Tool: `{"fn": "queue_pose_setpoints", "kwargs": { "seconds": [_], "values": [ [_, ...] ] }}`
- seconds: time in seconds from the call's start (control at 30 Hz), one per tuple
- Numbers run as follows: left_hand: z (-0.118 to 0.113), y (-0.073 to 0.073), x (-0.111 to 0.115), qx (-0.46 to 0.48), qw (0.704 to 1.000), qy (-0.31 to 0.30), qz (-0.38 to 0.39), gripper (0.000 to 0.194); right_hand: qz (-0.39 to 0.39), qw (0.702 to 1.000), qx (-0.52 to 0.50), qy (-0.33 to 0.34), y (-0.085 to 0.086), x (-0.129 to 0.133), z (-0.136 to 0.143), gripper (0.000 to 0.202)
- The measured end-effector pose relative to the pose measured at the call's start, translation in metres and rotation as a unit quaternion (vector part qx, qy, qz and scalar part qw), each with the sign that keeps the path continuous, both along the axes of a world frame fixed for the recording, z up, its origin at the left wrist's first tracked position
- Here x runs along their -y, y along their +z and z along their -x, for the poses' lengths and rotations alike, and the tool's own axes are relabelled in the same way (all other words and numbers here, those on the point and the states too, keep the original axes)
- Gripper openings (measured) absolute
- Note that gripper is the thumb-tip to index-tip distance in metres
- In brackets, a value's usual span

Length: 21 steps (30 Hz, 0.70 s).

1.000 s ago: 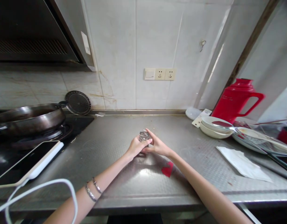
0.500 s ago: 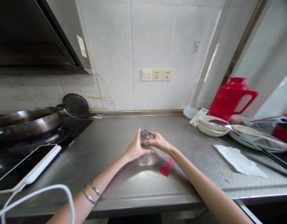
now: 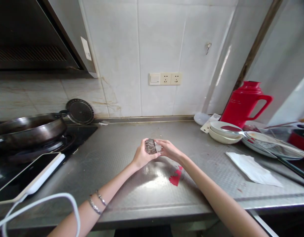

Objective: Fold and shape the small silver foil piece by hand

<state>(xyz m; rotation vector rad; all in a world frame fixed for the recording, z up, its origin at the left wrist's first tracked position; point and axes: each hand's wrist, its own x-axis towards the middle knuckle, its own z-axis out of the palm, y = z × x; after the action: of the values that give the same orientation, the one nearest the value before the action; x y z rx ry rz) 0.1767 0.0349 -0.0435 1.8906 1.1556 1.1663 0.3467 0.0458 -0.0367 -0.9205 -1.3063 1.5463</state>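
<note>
Left hand [image 3: 141,157] holds the glass [image 3: 150,146], likely to steady it; right hand [image 3: 170,151] curves at its right end, grip unclear

Two bare, slender forearms reach in from the near edge, the left forearm [image 3: 119,181] and the right forearm [image 3: 213,191] both tapering smoothly toward slim wrists. The left hand [image 3: 141,155] and right hand [image 3: 169,150] are ungloved, with long, thin fingers; the nails are too small to make out. Two silver-toned bracelets circle the left forearm side by side. The nearer bracelet [image 3: 95,205] is a broader band with a textured, patterned surface. The farther bracelet [image 3: 100,197] is narrower and shiny, with darker parts along it; finer details are blurred.
</note>
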Motion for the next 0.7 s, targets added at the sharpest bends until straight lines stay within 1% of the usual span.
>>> {"fn": "queue_pose_setpoints", "kwargs": {
  "seconds": [0.1, 0.2, 0.27, 0.33, 0.4, 0.43, 0.57, 0.7],
  "values": [
    [-0.001, -0.001, 0.000, 0.012, 1.000, -0.005, -0.006, 0.076, -0.019, 0.998, 0.038, -0.039, -0.004, -0.005, -0.001, 0.035],
    [-0.002, -0.002, 0.001, 0.014, 1.000, -0.006, -0.011, 0.077, -0.080, 0.985, 0.102, -0.116, -0.007, -0.010, -0.002, 0.034],
    [-0.003, -0.001, 0.002, 0.004, 1.000, -0.001, -0.011, 0.077, -0.159, 0.962, 0.149, -0.164, -0.006, -0.011, -0.003, 0.030],
    [-0.003, 0.000, 0.003, -0.005, 1.000, 0.006, -0.013, 0.076, -0.244, 0.930, 0.192, -0.197, -0.001, -0.009, -0.002, 0.028],
    [-0.003, 0.000, 0.003, -0.017, 1.000, 0.011, -0.014, 0.075, -0.303, 0.903, 0.225, -0.206, 0.005, -0.003, -0.001, 0.030],
    [-0.003, 0.000, 0.003, -0.021, 1.000, 0.014, -0.015, 0.075, -0.322, 0.894, 0.237, -0.203, 0.008, 0.001, 0.000, 0.031],
    [-0.003, -0.001, 0.003, -0.019, 0.999, 0.013, -0.024, 0.073, -0.377, 0.876, 0.251, -0.163, 0.012, 0.016, 0.005, 0.031],
    [-0.004, 0.002, 0.006, -0.026, 0.999, 0.011, -0.018, 0.073, -0.410, 0.859, 0.259, -0.165, 0.007, 0.020, 0.006, 0.031]
  ]
}}
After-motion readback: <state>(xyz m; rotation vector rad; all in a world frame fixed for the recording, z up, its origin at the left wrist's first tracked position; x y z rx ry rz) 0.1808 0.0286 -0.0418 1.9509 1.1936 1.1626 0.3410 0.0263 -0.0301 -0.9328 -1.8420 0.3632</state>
